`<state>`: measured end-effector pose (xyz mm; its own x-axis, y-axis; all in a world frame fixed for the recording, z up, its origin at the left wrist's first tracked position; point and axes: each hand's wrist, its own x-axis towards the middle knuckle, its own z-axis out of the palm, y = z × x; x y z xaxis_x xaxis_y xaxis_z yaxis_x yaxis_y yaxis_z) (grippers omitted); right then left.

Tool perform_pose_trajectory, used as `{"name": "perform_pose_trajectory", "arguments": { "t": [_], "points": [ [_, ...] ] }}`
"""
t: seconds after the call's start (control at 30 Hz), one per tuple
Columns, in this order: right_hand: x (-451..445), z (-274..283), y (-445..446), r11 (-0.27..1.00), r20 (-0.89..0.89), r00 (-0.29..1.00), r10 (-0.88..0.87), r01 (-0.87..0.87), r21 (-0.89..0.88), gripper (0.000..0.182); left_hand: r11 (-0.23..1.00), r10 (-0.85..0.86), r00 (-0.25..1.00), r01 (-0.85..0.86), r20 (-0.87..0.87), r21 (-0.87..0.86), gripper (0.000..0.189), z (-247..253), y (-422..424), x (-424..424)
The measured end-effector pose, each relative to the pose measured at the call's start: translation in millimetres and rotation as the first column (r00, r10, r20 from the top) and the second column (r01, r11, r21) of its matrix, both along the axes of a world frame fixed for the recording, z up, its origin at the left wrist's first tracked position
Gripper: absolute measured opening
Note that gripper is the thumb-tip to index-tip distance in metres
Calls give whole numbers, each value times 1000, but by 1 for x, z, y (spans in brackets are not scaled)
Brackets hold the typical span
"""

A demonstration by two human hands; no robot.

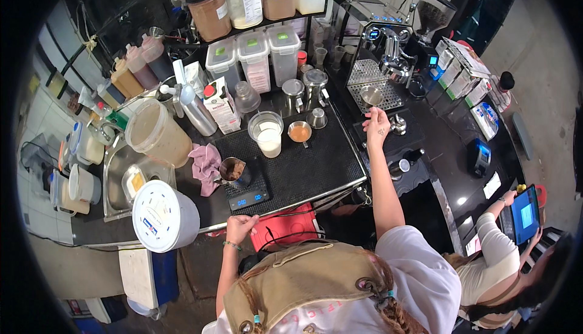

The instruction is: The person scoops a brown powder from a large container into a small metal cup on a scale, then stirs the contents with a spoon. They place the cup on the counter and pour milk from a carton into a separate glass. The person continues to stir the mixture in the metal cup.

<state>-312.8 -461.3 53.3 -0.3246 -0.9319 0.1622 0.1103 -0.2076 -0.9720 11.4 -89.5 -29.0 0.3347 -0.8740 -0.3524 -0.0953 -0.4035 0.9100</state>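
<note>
My right hand [377, 128] reaches to the espresso machine [380, 56], its fingers pinched at the near side of a small clear cup [371, 96] on or just over the drip tray. My left hand [242, 229] is at the counter's front edge, fingers curled together with nothing visible in them. Near it, a digital scale [249, 201] bears a metal pitcher [233, 172] with brown contents. On the black mat [328, 161] stand a clear plastic cup [266, 133] of white liquid, a small cup [299, 132] of brown liquid and an upturned small metal cup [317, 118].
A large white lidded tub [166, 218] overhangs the counter edge at left, by the sink [111, 193]. A pink cloth [205, 167], a carton [222, 106] and a whipped-cream dispenser [198, 111] stand behind. A portafilter [398, 124] lies right. Another person [494, 261] uses a laptop [524, 215].
</note>
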Motion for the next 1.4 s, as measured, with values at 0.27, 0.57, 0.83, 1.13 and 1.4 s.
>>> {"name": "perform_pose_trajectory", "arguments": {
  "t": [0.27, 0.57, 0.83, 1.13, 1.4],
  "points": [
    [40, 47, 83, 973, 11, 973, 230, -230, 15, 25, 999, -36, 999, 36, 30, -14, 32, -5, -2, 1],
    [100, 78, 158, 895, 17, 898, 440, -440, 78, 24, 998, -65, 996, 66, 59, -19, 35, 1, -2, 1],
    [153, 65, 196, 796, -7, 803, 596, -589, 139, 24, 996, -66, 997, 68, 29, -61, 32, -2, -1, 2],
    [188, 41, 210, 771, -189, 748, 637, -626, 119, 22, 994, -81, 996, 84, 42, -63, 32, -1, 1, 4],
    [200, 36, 212, 819, -646, 688, 331, -549, -167, 14, 996, -72, 997, 73, 9, -55, 32, -4, 1, 3]
  ]
}}
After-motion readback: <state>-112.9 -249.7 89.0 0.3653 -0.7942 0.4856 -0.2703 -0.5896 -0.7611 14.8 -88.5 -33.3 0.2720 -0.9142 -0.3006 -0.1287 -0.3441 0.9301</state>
